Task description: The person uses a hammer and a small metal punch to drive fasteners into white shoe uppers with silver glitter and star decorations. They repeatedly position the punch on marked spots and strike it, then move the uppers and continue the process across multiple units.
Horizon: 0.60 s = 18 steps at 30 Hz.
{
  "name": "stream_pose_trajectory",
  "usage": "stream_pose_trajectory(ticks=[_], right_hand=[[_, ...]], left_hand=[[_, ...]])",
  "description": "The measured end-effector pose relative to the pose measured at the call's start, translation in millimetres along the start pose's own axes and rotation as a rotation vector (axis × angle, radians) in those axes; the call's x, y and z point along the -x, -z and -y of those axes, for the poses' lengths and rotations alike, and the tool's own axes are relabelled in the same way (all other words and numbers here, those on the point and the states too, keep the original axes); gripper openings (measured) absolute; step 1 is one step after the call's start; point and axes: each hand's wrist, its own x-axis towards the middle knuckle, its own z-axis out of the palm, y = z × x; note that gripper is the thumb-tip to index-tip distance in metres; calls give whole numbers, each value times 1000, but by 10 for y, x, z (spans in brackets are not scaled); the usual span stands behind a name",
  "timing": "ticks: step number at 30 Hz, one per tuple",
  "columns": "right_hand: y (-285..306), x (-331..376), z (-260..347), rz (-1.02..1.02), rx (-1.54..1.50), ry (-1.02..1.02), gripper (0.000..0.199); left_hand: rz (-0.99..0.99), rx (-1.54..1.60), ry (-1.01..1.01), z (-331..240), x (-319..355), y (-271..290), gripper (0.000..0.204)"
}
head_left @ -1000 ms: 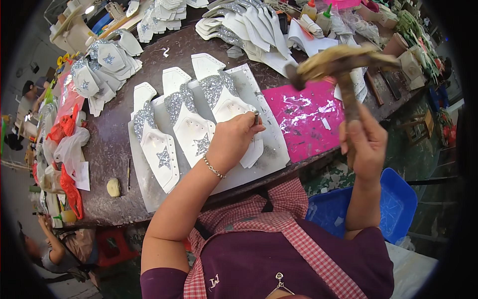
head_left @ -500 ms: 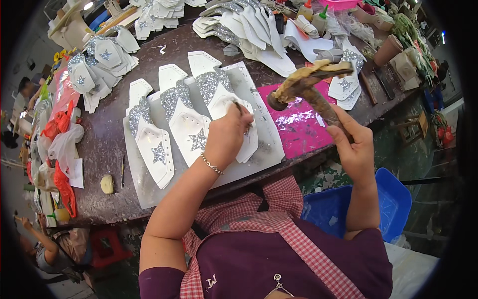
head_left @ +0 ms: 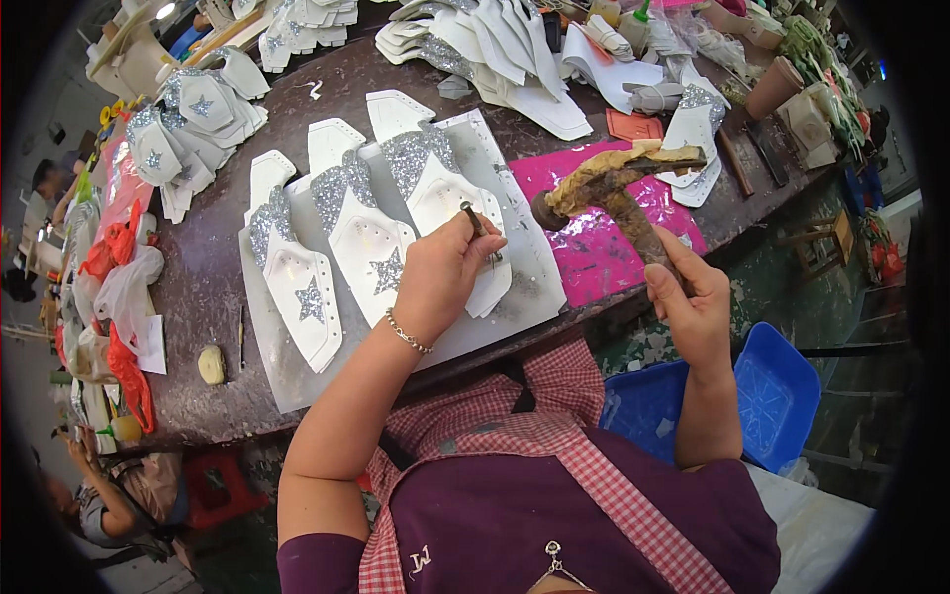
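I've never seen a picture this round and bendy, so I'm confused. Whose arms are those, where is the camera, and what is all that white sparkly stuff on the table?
The camera sits on a person's head and looks down, so the arms coming up from the bottom are that person's own. Its lens sees very wide, which bends straight edges near the rim.

The left hand pinches a small metal punch, standing on a white shoe piece with silver glitter. The right hand holds a hammer wrapped in tape, raised above a pink sheet.

More white pieces with glitter stars lie side by side on a pale board on the dark table. Piles of the same pieces sit farther back. A blue tray is down beside the person's right arm.
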Motion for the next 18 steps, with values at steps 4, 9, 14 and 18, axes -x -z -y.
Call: stream_pose_trajectory(ticks=[4, 9, 14, 18], right_hand=[[16, -107, 179, -34, -191, 162, 42], [67, -216, 745, -95, -744, 598, 39], [8, -168, 387, -19, 332, 530, 33], [4, -130, 371, 37, 294, 277, 38]], left_hand=[[-6, -84, -131, -21, 11, 8, 14], [37, -213, -208, -135, -23, -39, 18], [31, -256, -257, -149, -4, -50, 19], [-25, -179, -100, -84, 54, -67, 13]])
